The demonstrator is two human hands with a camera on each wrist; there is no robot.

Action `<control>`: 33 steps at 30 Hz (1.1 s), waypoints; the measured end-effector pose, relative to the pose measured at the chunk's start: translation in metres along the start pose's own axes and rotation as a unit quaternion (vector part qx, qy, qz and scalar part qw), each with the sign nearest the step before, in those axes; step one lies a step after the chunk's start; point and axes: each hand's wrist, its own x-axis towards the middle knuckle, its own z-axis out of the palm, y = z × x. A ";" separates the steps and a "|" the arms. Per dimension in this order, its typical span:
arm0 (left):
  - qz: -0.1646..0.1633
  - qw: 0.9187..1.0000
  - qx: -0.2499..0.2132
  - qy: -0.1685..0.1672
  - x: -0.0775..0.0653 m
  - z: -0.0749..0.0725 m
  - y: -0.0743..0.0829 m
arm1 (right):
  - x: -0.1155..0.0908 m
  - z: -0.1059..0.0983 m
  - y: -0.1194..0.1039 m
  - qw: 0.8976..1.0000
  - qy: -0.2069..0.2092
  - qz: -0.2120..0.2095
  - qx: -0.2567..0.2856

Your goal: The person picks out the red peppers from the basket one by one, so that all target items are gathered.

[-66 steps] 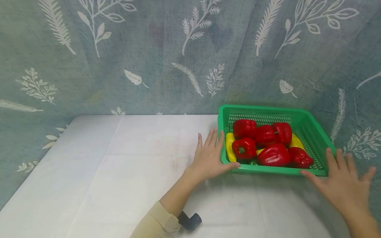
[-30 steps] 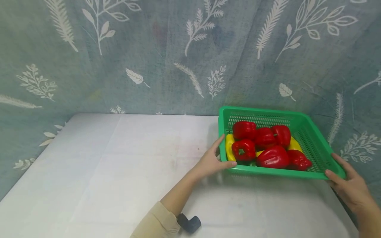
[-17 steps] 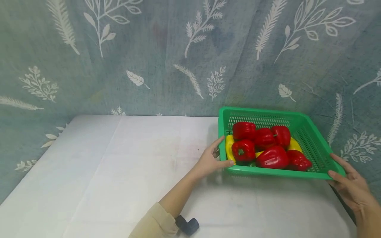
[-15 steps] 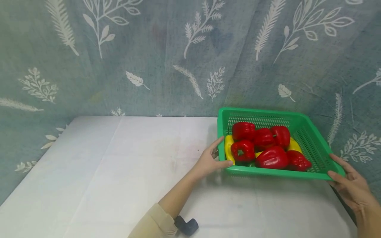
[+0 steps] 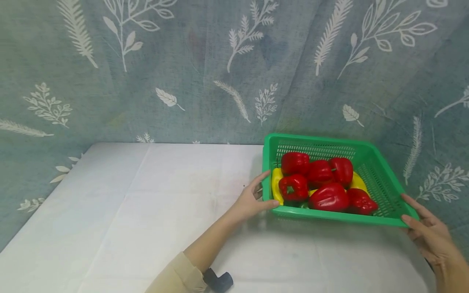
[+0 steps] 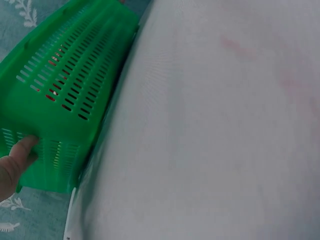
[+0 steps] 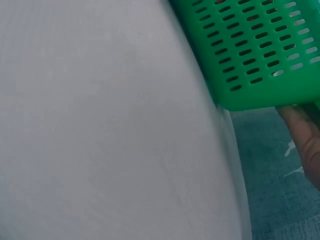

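Observation:
In the head view, a green slotted plastic basket [image 5: 340, 217] sits at the back right of the table. Several shiny red bell peppers [image 5: 329, 197] fill it, with long yellow pieces [image 5: 277, 186] partly covered beneath them. My left hand [image 5: 250, 202] grips the basket's left front corner, thumb on the rim and fingers along the side wall. At the right front corner my right hand [image 5: 431, 232] holds the rim, thumb on top. The left wrist view has the left hand [image 6: 19, 161] against the slotted wall [image 6: 30, 110]. In the right wrist view, the fingers [image 7: 300, 131] reach under the corner of the basket [image 7: 260, 97].
A white cloth covers the table [image 5: 176, 195], whose right edge runs close by the right hand. Behind hangs a blue-green curtain [image 5: 205, 101] with white leaf prints. A dark curved object [image 5: 220, 281] shows beside the left sleeve [image 5: 179, 273].
Both hands have gone from spread fingers at the basket's corners to gripping it. In the last half second the basket has shifted slightly left and toward me, with both hands.

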 end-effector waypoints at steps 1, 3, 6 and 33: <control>-0.002 1.000 0.004 0.000 -0.001 -0.002 0.000 | 0.000 0.001 0.001 1.000 0.004 0.003 -0.008; -0.007 1.000 0.009 0.003 -0.004 -0.004 0.001 | 0.000 0.002 0.002 1.000 -0.002 0.004 -0.016; -0.013 1.000 0.009 0.008 -0.007 -0.007 0.000 | 0.002 0.004 0.003 0.999 -0.003 0.006 -0.041; -0.010 0.999 0.007 0.036 -0.035 -0.040 -0.003 | 0.014 0.031 0.003 0.995 -0.081 0.051 -0.036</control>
